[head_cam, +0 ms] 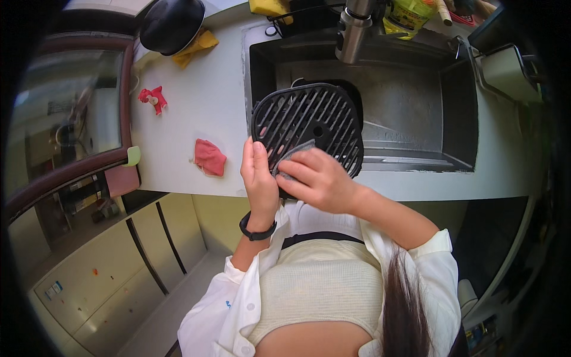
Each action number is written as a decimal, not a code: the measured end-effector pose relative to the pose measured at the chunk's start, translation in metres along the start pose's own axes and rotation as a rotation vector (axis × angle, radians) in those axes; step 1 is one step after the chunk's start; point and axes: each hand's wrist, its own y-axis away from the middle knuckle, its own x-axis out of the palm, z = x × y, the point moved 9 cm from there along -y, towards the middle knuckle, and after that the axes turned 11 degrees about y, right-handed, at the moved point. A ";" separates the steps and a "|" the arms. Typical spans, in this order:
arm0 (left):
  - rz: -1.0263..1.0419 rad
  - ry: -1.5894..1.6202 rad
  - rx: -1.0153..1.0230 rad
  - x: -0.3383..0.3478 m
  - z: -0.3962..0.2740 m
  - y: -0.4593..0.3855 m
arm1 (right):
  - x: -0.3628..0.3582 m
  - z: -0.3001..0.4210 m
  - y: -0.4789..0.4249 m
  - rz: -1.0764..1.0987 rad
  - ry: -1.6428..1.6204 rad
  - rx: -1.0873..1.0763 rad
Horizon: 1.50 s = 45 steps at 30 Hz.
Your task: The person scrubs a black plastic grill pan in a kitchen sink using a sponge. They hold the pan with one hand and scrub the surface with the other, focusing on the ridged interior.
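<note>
A black slatted rack [308, 120], rounded at its corners and with a small round hole, is held tilted over the left end of the sink and the counter's front edge. My left hand [262, 180], with a black band at the wrist, grips its lower left edge. A folded grey cloth [294, 156] is pinched in my right hand [319, 180] and touches the slats near that edge. Behind the rack, a dark object shows in part in the sink; what it is cannot be told.
The dark sink [406, 93] has a metal faucet [353, 33] over its back edge. On the left counter lie a pink cloth [209, 157], a red toy figure [154, 99], and a black pan [172, 26] by a yellow cloth [195, 47]. A yellow bottle [408, 18] stands behind the sink.
</note>
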 end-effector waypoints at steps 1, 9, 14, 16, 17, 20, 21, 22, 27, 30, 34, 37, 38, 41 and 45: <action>-0.008 0.020 0.004 0.002 -0.002 0.002 | -0.002 -0.007 -0.001 0.008 0.001 0.006; 0.021 0.034 0.002 0.000 0.002 0.001 | -0.001 0.002 0.000 -0.002 0.015 -0.022; 0.002 -0.044 0.002 0.001 -0.005 0.001 | -0.014 -0.055 0.002 -0.022 0.107 0.154; 0.008 -0.058 0.036 0.003 -0.004 0.000 | -0.011 -0.030 0.002 -0.027 0.064 0.083; 0.010 -0.067 0.051 0.004 -0.003 0.001 | -0.008 -0.013 -0.001 -0.012 0.000 0.023; 0.027 -0.095 0.078 0.006 -0.010 0.001 | -0.009 -0.019 -0.001 -0.044 0.038 0.029; 0.031 -0.109 0.083 0.007 -0.014 0.002 | -0.012 -0.041 0.001 -0.068 0.093 0.097; 0.066 -0.072 0.030 0.009 -0.015 0.003 | -0.015 -0.072 0.003 -0.060 0.090 0.220; 0.084 -0.163 0.100 0.012 -0.014 0.004 | -0.008 -0.030 -0.004 -0.029 0.053 0.052; 0.052 -0.154 0.082 0.005 -0.009 0.006 | -0.011 -0.036 -0.004 -0.049 0.056 0.070; 0.085 -0.096 0.047 0.017 -0.014 0.011 | -0.019 -0.082 -0.001 -0.044 0.128 0.237; 0.074 -0.224 0.102 0.007 -0.013 0.005 | -0.017 -0.024 -0.010 -0.065 -0.018 0.076; 0.084 -0.248 0.098 0.004 -0.012 0.006 | -0.017 -0.015 -0.010 -0.073 -0.007 0.036; 0.103 -0.115 0.052 0.019 -0.024 0.014 | -0.023 -0.070 -0.002 -0.112 0.128 0.216; 0.108 -0.186 0.114 0.020 -0.017 0.013 | -0.023 -0.060 -0.005 -0.107 0.084 0.189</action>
